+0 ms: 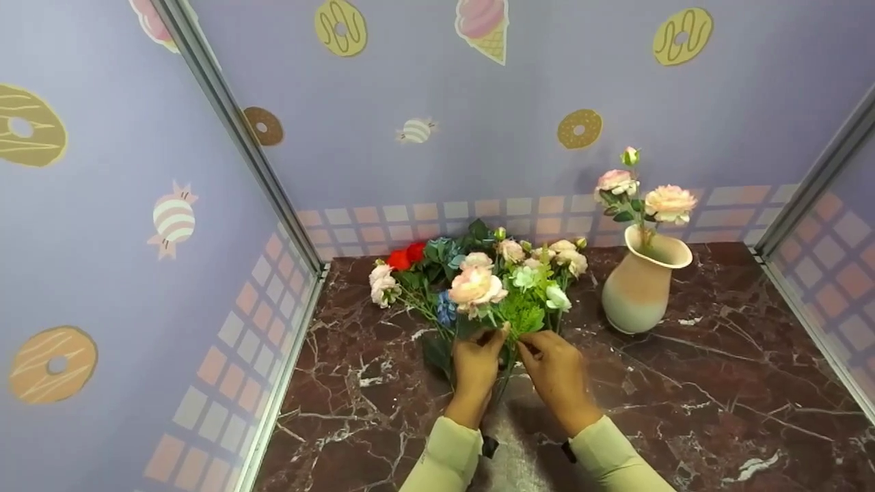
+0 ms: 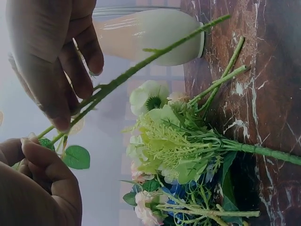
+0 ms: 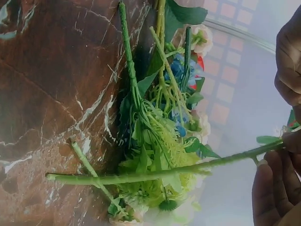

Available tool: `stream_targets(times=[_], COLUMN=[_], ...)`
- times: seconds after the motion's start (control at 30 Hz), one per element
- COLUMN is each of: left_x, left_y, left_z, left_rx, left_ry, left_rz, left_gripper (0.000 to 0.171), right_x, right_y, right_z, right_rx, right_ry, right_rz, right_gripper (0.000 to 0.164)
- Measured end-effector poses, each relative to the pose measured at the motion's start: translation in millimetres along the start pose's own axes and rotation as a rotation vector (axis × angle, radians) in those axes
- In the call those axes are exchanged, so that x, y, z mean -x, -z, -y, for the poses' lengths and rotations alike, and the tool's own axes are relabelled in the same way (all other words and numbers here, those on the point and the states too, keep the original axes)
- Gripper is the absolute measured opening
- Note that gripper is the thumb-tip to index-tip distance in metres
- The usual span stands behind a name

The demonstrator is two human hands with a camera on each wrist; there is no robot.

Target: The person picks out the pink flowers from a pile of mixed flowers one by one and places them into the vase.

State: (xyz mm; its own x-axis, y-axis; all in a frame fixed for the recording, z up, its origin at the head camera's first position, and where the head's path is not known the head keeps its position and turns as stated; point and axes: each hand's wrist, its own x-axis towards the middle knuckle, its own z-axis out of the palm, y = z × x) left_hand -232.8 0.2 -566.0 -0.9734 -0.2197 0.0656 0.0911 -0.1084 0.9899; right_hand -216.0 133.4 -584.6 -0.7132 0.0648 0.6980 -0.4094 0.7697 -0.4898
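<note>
A pale pink artificial rose (image 1: 477,288) is held up in front of a pile of flowers, its bare green stem (image 2: 136,68) pointing down. My left hand (image 1: 476,365) pinches the stem high up, just below the leaves (image 2: 76,157). Close beside it, my right hand (image 1: 557,369) grips the same stem a little lower with thumb and fingers. In the right wrist view the stem (image 3: 141,176) runs out of the right hand (image 3: 277,183) across the pile. The held bloom itself lies outside both wrist views.
Behind the hands lie artificial flowers: red blooms (image 1: 407,255), a blue bloom (image 1: 446,309), light green foliage (image 1: 523,314) and a white bloom (image 1: 558,298). Right of them stands a vase (image 1: 636,294) holding pink roses (image 1: 670,203). Patterned walls enclose the dark marbled tabletop (image 1: 718,383).
</note>
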Motion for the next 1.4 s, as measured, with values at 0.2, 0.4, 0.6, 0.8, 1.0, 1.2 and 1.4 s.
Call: stream_targets(times=[0.2, 0.4, 0.6, 0.8, 1.0, 1.2, 1.4], left_x=[4.6, 9.6, 9.2, 8.7, 13.0, 12.9, 11.1], left_y=[8.9, 30.3, 41.5, 41.7, 42.4, 41.5, 39.8], left_z=[6.0, 15.1, 23.9, 22.7, 27.6, 29.3, 29.1], left_rx=[-0.062, -0.170, -0.166, -0.216, -0.269, -0.275, -0.267], left_ry=[-0.124, -0.071, -0.018, -0.007, -0.019, -0.017, -0.006], left_rz=[-0.004, 0.015, 0.027, 0.016, 0.017, 0.030, 0.017], left_gripper=[0.015, 0.020, 0.020, 0.023, 0.021, 0.020, 0.020], right_x=[-6.3, -36.0, -86.9, -125.2, -132.3, -138.7, -140.8], right_y=[5.3, 28.6, 55.7, 71.9, 75.0, 75.6, 75.7], right_z=[-6.1, -26.5, -39.4, -40.6, -31.8, -33.3, -54.2], right_rx=[0.045, 0.153, 0.197, 0.243, 0.224, 0.216, 0.184], right_ry=[0.057, 0.157, 0.236, 0.275, 0.327, 0.289, 0.135], right_rz=[0.016, -0.057, -0.224, -0.374, -0.464, -0.419, -0.343], right_gripper=[0.011, 0.011, 0.009, 0.012, 0.002, 0.006, 0.012])
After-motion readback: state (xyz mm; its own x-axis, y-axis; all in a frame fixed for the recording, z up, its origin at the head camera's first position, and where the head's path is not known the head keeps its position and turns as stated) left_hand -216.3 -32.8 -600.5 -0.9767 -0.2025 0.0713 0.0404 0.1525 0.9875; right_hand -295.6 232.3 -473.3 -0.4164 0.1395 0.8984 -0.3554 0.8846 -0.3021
